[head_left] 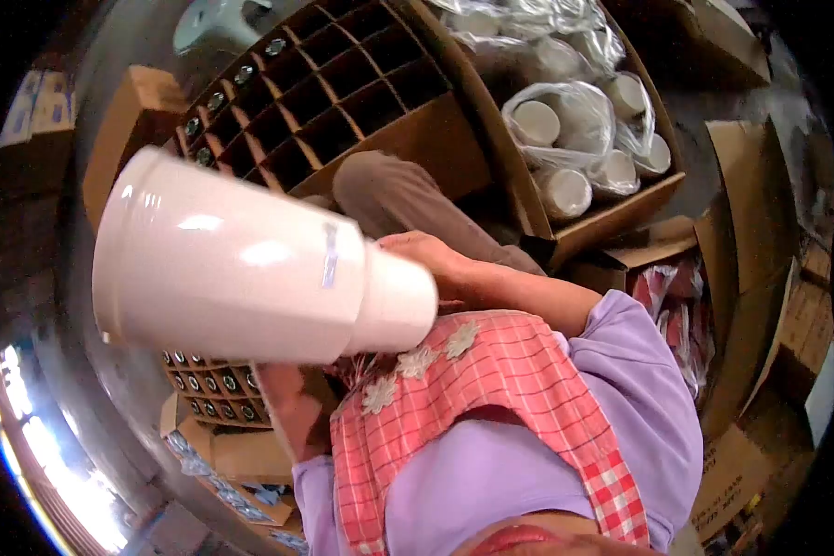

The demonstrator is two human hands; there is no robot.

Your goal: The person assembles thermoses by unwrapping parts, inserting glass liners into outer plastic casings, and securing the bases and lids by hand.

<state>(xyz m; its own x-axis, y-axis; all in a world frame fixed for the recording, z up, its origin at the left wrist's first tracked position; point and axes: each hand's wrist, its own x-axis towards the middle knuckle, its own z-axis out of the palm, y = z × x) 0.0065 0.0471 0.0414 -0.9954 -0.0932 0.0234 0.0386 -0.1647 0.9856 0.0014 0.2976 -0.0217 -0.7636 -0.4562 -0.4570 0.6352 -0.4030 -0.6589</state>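
A large glossy white tapered cup point(241, 259) fills the left centre, tilted, its wide end to the left and its narrower end near the apron point(491, 347). A small label point(329, 255) is on its side. My right hand point(423, 252) is just behind the narrow end, its fingers mostly hidden by the cup, so its grip cannot be made out. My left forearm point(301, 408) comes up below the cup; my left hand is hidden behind it.
A divided carton point(334, 83) with a few glass rims stands above. Right of it, an open carton point(612, 208) holds several plastic-wrapped white cups point(565, 190). Cardboard flaps point(751, 176) are at right; another divided carton point(213, 385) is at lower left.
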